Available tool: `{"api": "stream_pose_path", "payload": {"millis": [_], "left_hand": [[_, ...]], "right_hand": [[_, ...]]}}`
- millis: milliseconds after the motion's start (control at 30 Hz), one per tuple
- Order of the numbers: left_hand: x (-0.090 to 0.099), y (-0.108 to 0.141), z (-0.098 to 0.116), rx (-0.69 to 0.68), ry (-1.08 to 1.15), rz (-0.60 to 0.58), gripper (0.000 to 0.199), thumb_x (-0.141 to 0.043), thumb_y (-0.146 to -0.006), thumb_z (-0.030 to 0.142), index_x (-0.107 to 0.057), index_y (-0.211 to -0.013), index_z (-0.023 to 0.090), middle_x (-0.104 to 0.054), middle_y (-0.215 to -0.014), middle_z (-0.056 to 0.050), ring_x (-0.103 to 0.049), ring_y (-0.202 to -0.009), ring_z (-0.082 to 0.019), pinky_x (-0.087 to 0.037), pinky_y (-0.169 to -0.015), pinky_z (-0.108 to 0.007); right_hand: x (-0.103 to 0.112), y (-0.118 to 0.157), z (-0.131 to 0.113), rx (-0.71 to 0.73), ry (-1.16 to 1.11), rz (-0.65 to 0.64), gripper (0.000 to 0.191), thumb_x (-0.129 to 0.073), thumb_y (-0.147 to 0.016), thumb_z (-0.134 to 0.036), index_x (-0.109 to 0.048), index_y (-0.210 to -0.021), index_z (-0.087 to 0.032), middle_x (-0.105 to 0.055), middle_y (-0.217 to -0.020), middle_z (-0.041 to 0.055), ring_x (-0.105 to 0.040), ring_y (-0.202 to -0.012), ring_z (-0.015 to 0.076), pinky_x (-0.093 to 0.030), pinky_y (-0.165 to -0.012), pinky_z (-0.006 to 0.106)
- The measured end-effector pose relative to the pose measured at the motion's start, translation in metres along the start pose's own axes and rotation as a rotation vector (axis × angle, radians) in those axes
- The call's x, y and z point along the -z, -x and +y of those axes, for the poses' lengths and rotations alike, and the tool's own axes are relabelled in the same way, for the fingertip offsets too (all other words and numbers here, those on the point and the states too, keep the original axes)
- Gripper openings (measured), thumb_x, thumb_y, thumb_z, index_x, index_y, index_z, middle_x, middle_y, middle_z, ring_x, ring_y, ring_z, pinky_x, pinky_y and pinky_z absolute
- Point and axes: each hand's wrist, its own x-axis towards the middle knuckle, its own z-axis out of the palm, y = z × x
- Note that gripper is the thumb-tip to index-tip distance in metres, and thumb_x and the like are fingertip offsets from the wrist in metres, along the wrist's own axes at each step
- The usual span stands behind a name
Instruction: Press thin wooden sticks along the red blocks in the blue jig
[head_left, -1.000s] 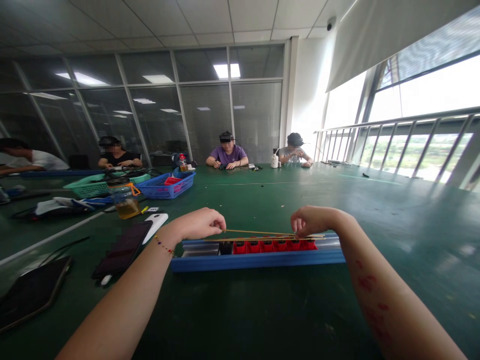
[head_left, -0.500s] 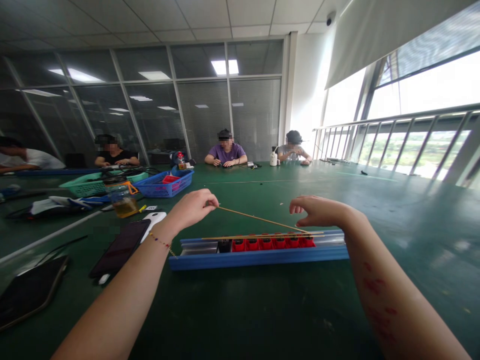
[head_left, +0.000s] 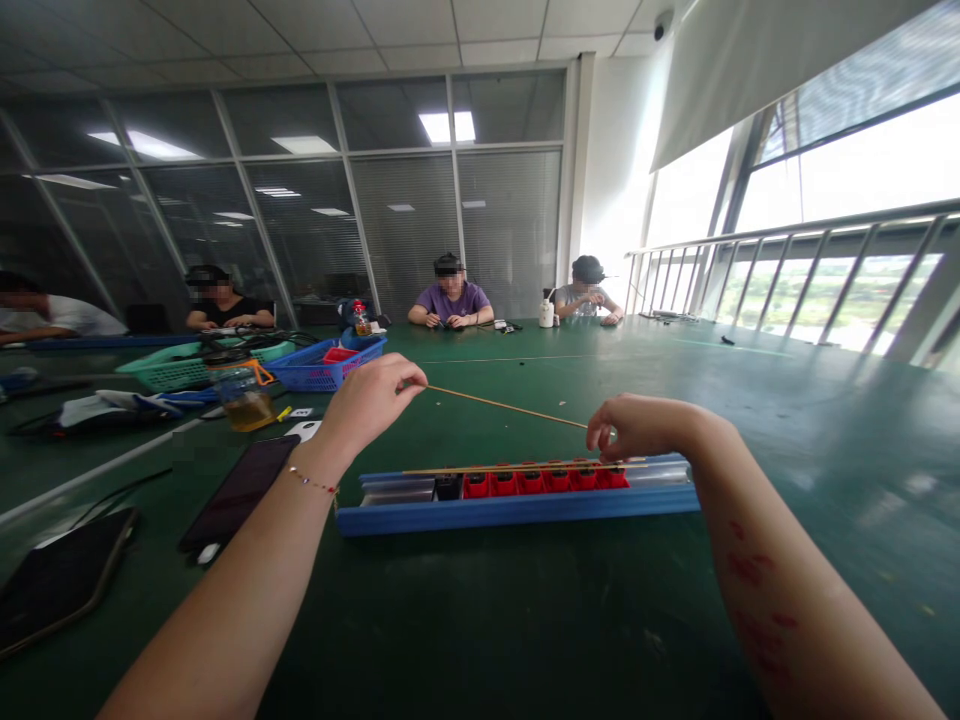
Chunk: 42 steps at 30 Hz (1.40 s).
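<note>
A thin wooden stick (head_left: 510, 405) slants above the blue rail (head_left: 517, 513). My left hand (head_left: 384, 392) pinches its left end, raised above the table. At its right end my right hand (head_left: 626, 428) has its fingers bent together around the stick, just over the rail's right part. Several red blocks (head_left: 531, 483) and one black block (head_left: 449, 487) sit in a row in the rail's metal channel. Another thin stick (head_left: 480, 469) lies lengthwise along the top of the blocks.
Left on the green table (head_left: 495, 620) are a dark phone (head_left: 236, 495), a black tablet (head_left: 64, 580), a jar (head_left: 247, 402), a green basket (head_left: 161, 370) and a blue basket (head_left: 322, 370). Several people sit across the table.
The stick's right end has lifted off the rail, and my right hand's fingers have closed at it. My left hand has risen slightly with the other end.
</note>
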Motion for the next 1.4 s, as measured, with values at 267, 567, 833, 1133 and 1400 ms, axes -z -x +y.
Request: {"api": "stream_pose_path", "payload": {"millis": [267, 567, 833, 1133, 1400], "left_hand": [[-0.040, -0.002, -0.024, 0.061, -0.066, -0.243, 0.018, -0.049, -0.074, 0.029, -0.065, -0.079, 0.022, -0.064, -0.084, -0.003, -0.057, -0.074, -0.016, -0.040, -0.064, -0.024], [-0.104, 0.010, -0.035, 0.100, 0.024, -0.504, 0.019, -0.048, -0.077, 0.030, -0.064, -0.084, 0.023, -0.066, -0.088, -0.002, -0.060, -0.081, -0.015, -0.044, -0.069, -0.023], [-0.121, 0.017, -0.041, 0.078, 0.050, -0.620, 0.015, -0.052, -0.075, 0.026, -0.065, -0.083, 0.024, -0.067, -0.086, -0.002, -0.061, -0.079, -0.014, -0.044, -0.070, -0.022], [-0.125, 0.017, -0.042, 0.049, 0.075, -0.610, 0.016, -0.050, -0.076, 0.023, -0.064, -0.084, 0.024, -0.066, -0.086, -0.001, -0.060, -0.081, -0.014, -0.044, -0.070, -0.022], [-0.129, 0.017, -0.042, 0.039, 0.123, -0.595, 0.017, -0.049, -0.078, 0.026, -0.064, -0.085, 0.022, -0.066, -0.086, -0.002, -0.060, -0.080, -0.014, -0.042, -0.069, -0.021]], "right_hand": [[-0.008, -0.017, 0.002, -0.025, 0.027, -0.044, 0.029, -0.058, -0.059, -0.022, -0.067, -0.087, -0.021, -0.068, -0.088, 0.0023, -0.062, -0.072, 0.0188, -0.045, -0.060, 0.025], [-0.014, -0.025, 0.006, -0.044, 0.054, -0.048, 0.021, -0.054, -0.061, -0.018, -0.068, -0.076, -0.021, -0.068, -0.079, 0.0018, -0.061, -0.069, 0.0182, -0.043, -0.057, 0.026], [-0.007, -0.015, -0.001, 0.009, 0.223, 0.073, 0.016, -0.045, -0.065, -0.014, -0.059, -0.071, -0.020, -0.062, -0.070, 0.0027, -0.053, -0.060, 0.0160, -0.033, -0.048, 0.025], [0.005, 0.002, 0.051, -0.130, 0.178, 0.236, 0.011, -0.047, -0.068, -0.019, -0.057, -0.072, -0.022, -0.061, -0.072, 0.0015, -0.053, -0.062, 0.0154, -0.035, -0.052, 0.024], [-0.017, -0.036, 0.050, -0.239, 0.176, 0.103, 0.020, -0.055, -0.061, -0.013, -0.062, -0.079, -0.020, -0.064, -0.078, 0.0028, -0.058, -0.066, 0.0161, -0.038, -0.054, 0.023]]}}
